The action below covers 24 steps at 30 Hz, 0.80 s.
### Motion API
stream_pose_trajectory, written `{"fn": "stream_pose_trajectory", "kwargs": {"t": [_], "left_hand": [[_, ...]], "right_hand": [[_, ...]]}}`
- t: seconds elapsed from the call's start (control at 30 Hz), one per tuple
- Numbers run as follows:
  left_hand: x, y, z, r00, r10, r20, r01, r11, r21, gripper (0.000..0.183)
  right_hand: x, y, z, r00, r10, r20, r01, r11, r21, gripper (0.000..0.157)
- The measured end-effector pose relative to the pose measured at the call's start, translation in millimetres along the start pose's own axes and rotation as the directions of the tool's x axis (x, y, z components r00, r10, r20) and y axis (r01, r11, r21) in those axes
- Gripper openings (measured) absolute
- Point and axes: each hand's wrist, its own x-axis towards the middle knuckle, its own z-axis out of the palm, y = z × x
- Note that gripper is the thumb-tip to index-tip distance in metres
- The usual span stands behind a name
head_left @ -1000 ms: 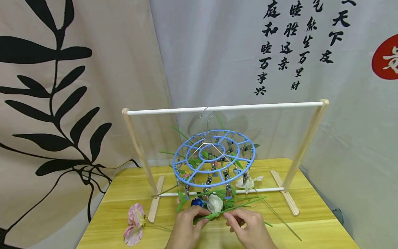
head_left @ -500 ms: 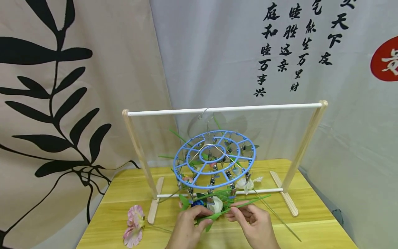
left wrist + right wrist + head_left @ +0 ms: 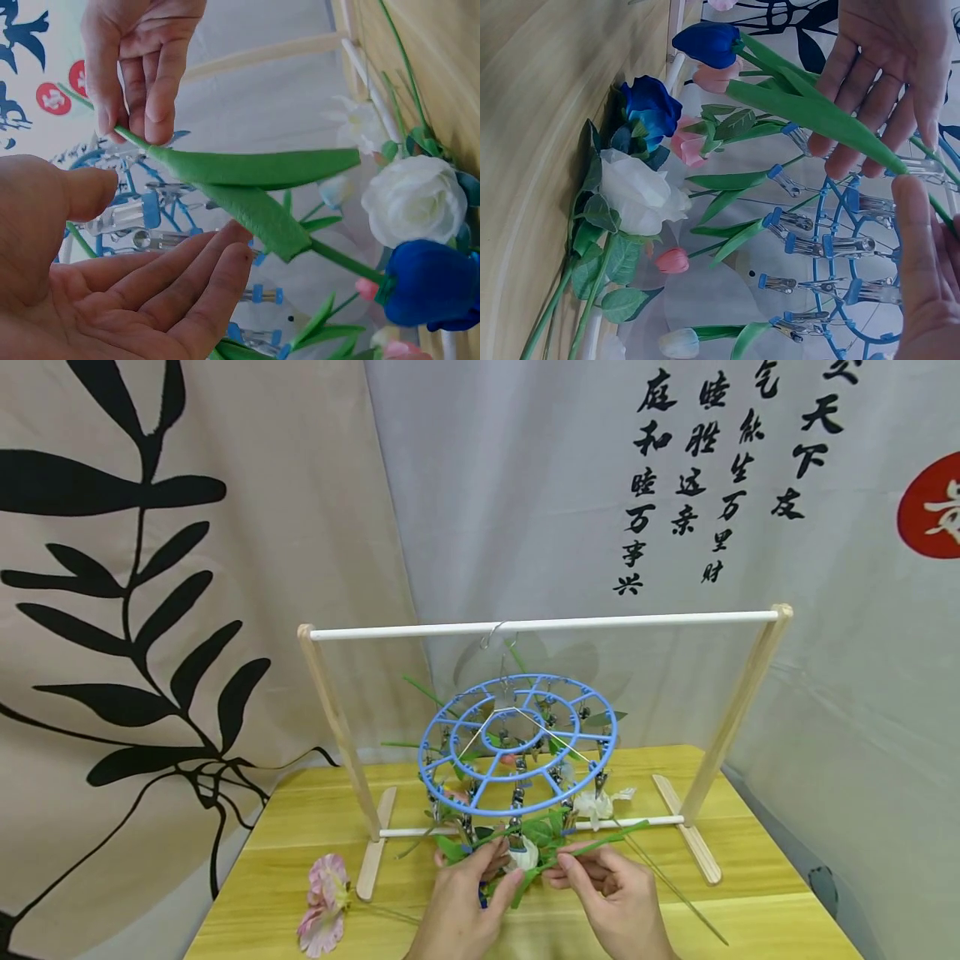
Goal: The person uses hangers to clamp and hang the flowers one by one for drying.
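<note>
My right hand (image 3: 607,893) pinches the green stem of a blue tulip (image 3: 427,285) between thumb and fingertips. The tulip's head points away and downward, and its two long leaves (image 3: 262,166) spread below the grip. My left hand (image 3: 465,893) is beside those leaves, thumb and fingers apart, with nothing between them; in the left wrist view its fingertips come right up to a leaf. Above both hands hangs a round blue clip hanger (image 3: 517,812) with metal clips (image 3: 795,244). Several tulips hang head-down from its clips, among them a white one (image 3: 679,343).
A wooden stand with a white top bar (image 3: 600,622) carries the hanger. On the table (image 3: 750,927) lie a white rose (image 3: 637,191), a blue rose (image 3: 651,112), a pink flower (image 3: 324,906) at left and a long stem (image 3: 682,893) at right.
My left hand has let go of the tulip's leaves and its fingers have spread apart. My right hand has moved up to the stem and taken hold of it.
</note>
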Motion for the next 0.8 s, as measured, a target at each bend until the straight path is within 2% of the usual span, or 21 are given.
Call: {"fn": "stream_pose_trajectory", "kwargs": {"t": [0.13,0.23,0.4,0.67,0.8], "left_hand": [[1.2,3.5,2.8,1.000,-0.004,-0.023,0.004,1.000,0.007,0.053],[1.1,4.1,3.9,1.000,-0.024,-0.019,0.023,0.999,-0.028,0.056],[0.0,2.6,5.5,0.999,-0.019,-0.030,0.017,0.996,-0.083,0.059],[-0.4,2.2,6.8,1.000,-0.023,0.002,0.023,0.995,-0.099,0.065],[1.7,4.3,6.5,0.999,-0.033,-0.044,0.026,0.990,-0.138,0.064]], "right_hand": [[1.7,0.5,0.5,1.000,-0.018,0.002,0.018,1.000,0.005,0.026],[3.2,0.6,1.6,1.000,-0.018,-0.002,0.018,1.000,-0.001,0.031],[5.8,-0.5,4.7,1.000,-0.019,-0.005,0.019,1.000,0.000,0.026],[10.3,-2.0,10.7,0.997,-0.080,0.008,0.080,0.996,0.030,0.032],[13.6,-5.0,13.6,0.996,-0.086,0.022,0.086,0.996,0.032,0.030]]}}
